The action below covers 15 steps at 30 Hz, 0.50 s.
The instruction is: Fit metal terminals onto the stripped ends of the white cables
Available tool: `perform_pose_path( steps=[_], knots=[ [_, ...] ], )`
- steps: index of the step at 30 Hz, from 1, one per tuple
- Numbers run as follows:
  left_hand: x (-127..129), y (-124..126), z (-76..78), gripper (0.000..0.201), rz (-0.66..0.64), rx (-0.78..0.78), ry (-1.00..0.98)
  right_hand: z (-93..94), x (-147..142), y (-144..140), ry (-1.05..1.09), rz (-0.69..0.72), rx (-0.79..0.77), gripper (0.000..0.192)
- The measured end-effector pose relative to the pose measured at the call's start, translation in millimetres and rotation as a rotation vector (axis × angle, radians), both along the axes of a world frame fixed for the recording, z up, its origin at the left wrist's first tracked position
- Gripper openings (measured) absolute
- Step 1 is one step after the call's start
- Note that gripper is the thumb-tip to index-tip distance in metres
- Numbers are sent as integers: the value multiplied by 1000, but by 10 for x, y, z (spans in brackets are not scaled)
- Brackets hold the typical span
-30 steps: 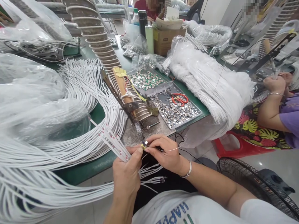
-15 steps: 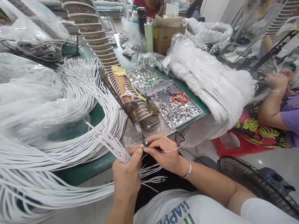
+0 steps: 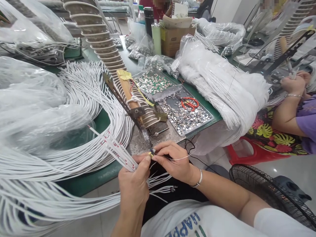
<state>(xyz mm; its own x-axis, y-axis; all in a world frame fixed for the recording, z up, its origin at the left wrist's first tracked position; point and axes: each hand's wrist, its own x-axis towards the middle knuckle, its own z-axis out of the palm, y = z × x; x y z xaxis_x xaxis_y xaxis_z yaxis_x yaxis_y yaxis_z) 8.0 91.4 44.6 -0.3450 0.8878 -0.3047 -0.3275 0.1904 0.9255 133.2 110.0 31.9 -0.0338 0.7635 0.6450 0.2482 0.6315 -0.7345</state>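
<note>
My left hand point(image 3: 134, 186) is closed around a bundle of white cables point(image 3: 115, 148) whose upper ends carry red marks. Between its thumb and forefinger, a tiny yellow and metal piece point(image 3: 150, 154) shows at the tip of a wooden-handled soldering iron point(image 3: 128, 93). My right hand point(image 3: 175, 163) pinches a thin solder wire point(image 3: 182, 159) beside that tip, its fingertips nearly touching the left ones. Exactly how wire and piece meet is too small to tell. Below the hands, more cable ends point(image 3: 170, 189) stick out over my lap.
Small metal connectors fill a tray point(image 3: 211, 119) with red-handled pliers point(image 3: 189, 103) on top. A ribbed hose point(image 3: 106, 49) slants behind the iron. Bagged cable bundles point(image 3: 217, 79) lie right; long white cables cover the left. A fan point(image 3: 264, 194) and a co-worker's arm point(image 3: 286, 112) are at right.
</note>
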Motion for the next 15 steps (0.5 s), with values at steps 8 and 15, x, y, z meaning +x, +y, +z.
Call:
perform_pose_path(
  steps=[8,15],
  knots=[
    [-16,7,-50,20,13,-11,10,-34,0,-7,-2,-1,10,8],
    [-32,-4,-92,20,-7,-32,18,-66,1,-25,-2,14,7,7]
  ],
)
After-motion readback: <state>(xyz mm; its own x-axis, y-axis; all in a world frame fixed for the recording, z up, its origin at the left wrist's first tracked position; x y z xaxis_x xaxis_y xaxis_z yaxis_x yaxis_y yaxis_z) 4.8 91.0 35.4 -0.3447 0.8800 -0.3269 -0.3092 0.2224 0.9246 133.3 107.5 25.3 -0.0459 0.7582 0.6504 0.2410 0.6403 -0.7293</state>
